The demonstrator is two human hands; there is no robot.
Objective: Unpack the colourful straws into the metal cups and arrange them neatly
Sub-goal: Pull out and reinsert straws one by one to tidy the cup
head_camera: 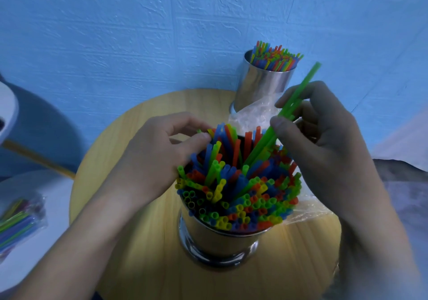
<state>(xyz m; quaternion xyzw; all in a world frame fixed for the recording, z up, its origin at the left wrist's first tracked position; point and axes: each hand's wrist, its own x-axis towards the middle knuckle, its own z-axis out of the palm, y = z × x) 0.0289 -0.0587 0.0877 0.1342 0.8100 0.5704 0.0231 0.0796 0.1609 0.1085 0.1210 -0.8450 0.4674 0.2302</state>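
right hand [324, 137] pinches green straw [298, 91] | left hand [159, 147] maybe pinches straws [243, 191] | cup [220, 239] brimful

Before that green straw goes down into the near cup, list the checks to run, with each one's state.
1. Grip on the green straw: right hand pinches it between thumb and fingers, ok.
2. Its lower end aimed into the near cup: it sits among the straws, ok.
3. Near cup upright on the table: ok.
4. Room left in the near cup: densely packed, cannot tell.
5. Straws level and neat: heights uneven, several lean, not ok.
6. Left hand steadying the bundle: pinches straw tops at the far-left side, ok.
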